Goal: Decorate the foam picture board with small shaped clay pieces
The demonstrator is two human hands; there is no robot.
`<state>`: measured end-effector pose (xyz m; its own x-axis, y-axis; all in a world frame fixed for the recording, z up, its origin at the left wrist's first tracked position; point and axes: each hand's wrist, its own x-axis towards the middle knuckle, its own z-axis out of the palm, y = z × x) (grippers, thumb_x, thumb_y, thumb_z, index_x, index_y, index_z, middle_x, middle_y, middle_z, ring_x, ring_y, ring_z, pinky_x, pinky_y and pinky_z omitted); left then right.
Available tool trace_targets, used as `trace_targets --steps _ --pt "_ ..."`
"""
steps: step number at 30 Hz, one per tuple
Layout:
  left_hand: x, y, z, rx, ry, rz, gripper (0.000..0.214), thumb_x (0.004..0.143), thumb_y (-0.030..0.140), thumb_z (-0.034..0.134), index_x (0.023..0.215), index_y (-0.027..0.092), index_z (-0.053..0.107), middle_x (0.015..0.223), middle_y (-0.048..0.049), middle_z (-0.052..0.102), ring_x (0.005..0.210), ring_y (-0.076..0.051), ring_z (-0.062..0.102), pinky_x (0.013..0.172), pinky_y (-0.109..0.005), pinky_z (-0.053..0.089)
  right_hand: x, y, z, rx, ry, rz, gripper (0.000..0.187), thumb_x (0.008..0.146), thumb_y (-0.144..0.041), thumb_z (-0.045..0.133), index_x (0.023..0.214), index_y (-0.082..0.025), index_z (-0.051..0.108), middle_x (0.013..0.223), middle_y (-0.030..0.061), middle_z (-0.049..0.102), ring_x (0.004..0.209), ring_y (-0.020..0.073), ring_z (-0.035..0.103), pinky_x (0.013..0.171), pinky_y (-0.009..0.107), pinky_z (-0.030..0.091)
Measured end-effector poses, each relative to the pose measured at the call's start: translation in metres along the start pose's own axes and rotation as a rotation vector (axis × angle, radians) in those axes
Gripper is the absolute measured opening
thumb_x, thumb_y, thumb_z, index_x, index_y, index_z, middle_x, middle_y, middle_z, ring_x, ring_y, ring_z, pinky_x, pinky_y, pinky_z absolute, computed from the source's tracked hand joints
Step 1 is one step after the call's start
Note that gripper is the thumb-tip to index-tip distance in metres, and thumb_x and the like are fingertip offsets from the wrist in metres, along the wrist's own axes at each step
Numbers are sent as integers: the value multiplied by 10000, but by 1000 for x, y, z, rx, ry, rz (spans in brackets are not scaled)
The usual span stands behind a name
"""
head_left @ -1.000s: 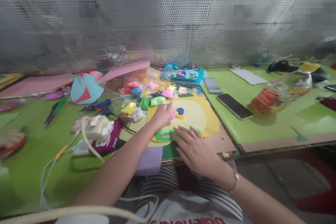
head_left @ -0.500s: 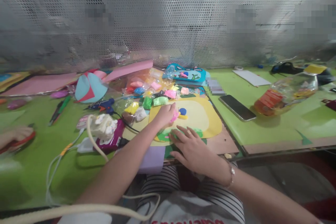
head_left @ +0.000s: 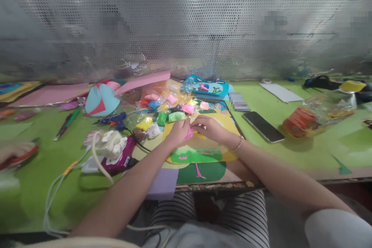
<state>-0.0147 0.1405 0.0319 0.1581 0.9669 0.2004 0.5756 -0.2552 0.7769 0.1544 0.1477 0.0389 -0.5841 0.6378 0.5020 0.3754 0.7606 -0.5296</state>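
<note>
My left hand (head_left: 180, 131) is closed round a piece of bright pink modelling clay (head_left: 188, 135), which looks to be in a small clear bag. Right against it, my right hand (head_left: 209, 127) pinches at the top of the pink clay; its fingertips are partly hidden. Both hands are over a yellow card (head_left: 229, 124) with green paper grass (head_left: 200, 156) and small pink bits along its lower edge. The blue and yellow clay shape on the card is mostly covered by my right hand. Beyond the hands lie bagged clay lumps, among them a green one (head_left: 162, 118) and a yellow one (head_left: 145, 124).
A glue gun (head_left: 114, 119), a purple power block (head_left: 122, 155) and cables are on the left. To the right lie a phone (head_left: 263, 126) and a plastic bottle (head_left: 302, 120). Another person's hand (head_left: 16, 153) holds something red at far left. A perforated metal screen (head_left: 186, 23) stands behind.
My right hand has lifted from flat on the card's lower edge and moved up to the pink clay beside my left hand. The grass strip now shows.
</note>
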Motion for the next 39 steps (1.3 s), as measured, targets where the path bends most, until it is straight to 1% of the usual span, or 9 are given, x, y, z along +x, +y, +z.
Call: trace_targets --steps 4,7,10,14,17,22,31,35,39 --pt "-5 2 3 84 -51 35 446 907 425 286 610 179 510 591 -34 569 621 -160 527 600 -280 334 -9 5 9 78 22 69 95 808 -107 572 809 -173 640 772 22 611 719 128 567 668 250 456" --pt "-6 3 6 115 -67 48 442 907 419 283 639 177 538 622 -51 598 634 -167 544 604 -286 331 -13 6 12 62 60 42 131 768 -54 548 752 -173 600 720 -3 535 673 114 511 628 235 425" --pt "-5 4 4 130 -55 49 442 906 421 272 631 183 523 624 -50 598 634 -171 543 621 -291 338 -13 5 10 34 46 16 140 758 -41 537 731 -174 570 702 -14 491 663 114 481 618 237 408" --pt "-4 8 0 123 -2 -6 454 910 437 243 630 188 499 622 -43 588 644 -176 547 632 -291 353 -11 2 3 63 58 46 99 821 -99 544 818 -174 610 756 9 544 687 120 519 635 247 433" --pt "-5 10 -1 107 -7 -6 461 912 446 236 641 187 506 631 -41 594 655 -177 549 638 -287 364 -12 0 3 75 47 32 99 832 -127 565 863 -184 641 787 19 570 710 125 545 652 254 452" --pt "-5 5 4 135 -42 64 456 914 431 262 612 185 499 595 -32 573 600 -158 517 595 -282 327 -14 -3 9 -3 40 25 94 797 -94 578 788 -175 626 731 -2 511 665 118 504 629 246 433" --pt "-7 2 8 79 -32 75 438 916 420 282 604 180 474 584 -18 537 594 -145 496 581 -278 305 -11 -9 15 -38 79 -16 151 722 -36 537 655 -168 512 686 -18 420 609 105 434 580 225 377" --pt "-7 8 5 28 13 18 435 909 444 286 599 185 447 581 -10 531 609 -147 498 598 -274 334 -11 -14 8 -8 101 15 110 745 -65 543 716 -171 534 687 -14 448 618 111 452 575 226 384" --pt "-7 13 -1 -52 20 -27 468 914 460 260 656 176 528 673 -38 610 699 -171 556 696 -287 391 -12 -14 -1 60 215 115 30 821 -184 573 844 -171 589 662 -16 489 586 112 467 545 232 397"
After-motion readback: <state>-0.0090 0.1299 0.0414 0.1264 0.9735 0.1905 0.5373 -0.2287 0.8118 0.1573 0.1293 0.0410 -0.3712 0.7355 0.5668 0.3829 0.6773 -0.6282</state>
